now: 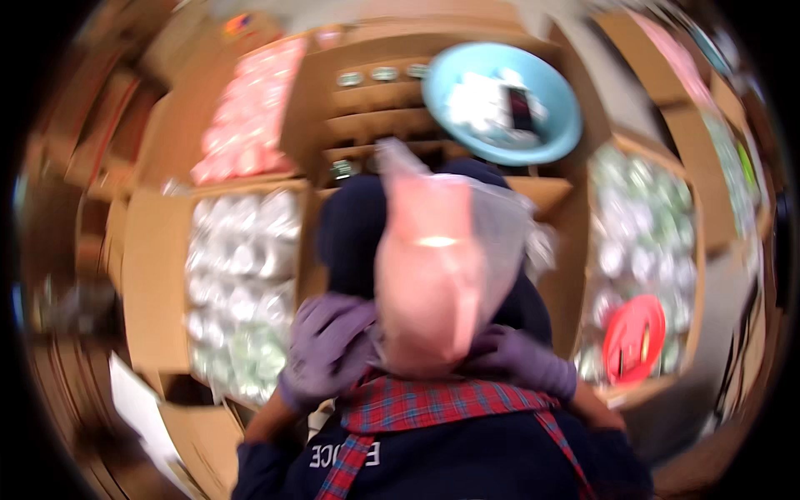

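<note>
"Where do we have the pink rounded bundle in translucent plastic (429, 292)?"

"Before our dark-clad knees, between our purple-gloved left hand (329, 346) and our purple-gloved right hand (518, 358)."

"And our fingers?"

"The left ones bend inward near its lower left edge; blur keeps us from telling whether they pinch it. The right ones are partly hidden at its lower right, so we cannot tell there either."

"What else surrounds us?"

"Beyond our knees, a round light-blue plastic basin (564, 108) by a brown cardboard carton with dividers (379, 100); rightward, a red oval dish (635, 329)."
</note>
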A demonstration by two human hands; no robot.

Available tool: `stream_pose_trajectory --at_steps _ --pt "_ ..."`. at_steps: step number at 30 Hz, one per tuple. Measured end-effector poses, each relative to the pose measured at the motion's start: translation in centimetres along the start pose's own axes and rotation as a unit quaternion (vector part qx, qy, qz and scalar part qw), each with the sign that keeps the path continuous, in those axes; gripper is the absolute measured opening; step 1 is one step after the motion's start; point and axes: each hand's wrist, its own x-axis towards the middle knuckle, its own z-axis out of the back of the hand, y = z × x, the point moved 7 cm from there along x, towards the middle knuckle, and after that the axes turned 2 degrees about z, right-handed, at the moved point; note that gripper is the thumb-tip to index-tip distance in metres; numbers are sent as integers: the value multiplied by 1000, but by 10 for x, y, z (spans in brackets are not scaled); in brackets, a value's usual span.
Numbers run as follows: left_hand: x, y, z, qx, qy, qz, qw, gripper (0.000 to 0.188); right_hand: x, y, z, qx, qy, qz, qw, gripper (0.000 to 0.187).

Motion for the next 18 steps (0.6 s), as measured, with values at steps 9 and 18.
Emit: stream_pose_trajectory --at_steps 9,18 --pt "74 -9 -72 99 156 94 978 39 -90 -23 -21 -126 -44 -164 977 31" --pt "-205 129 -100 -222 147 396 879 55 -39 -24 12 54 -183 -258 947 34"
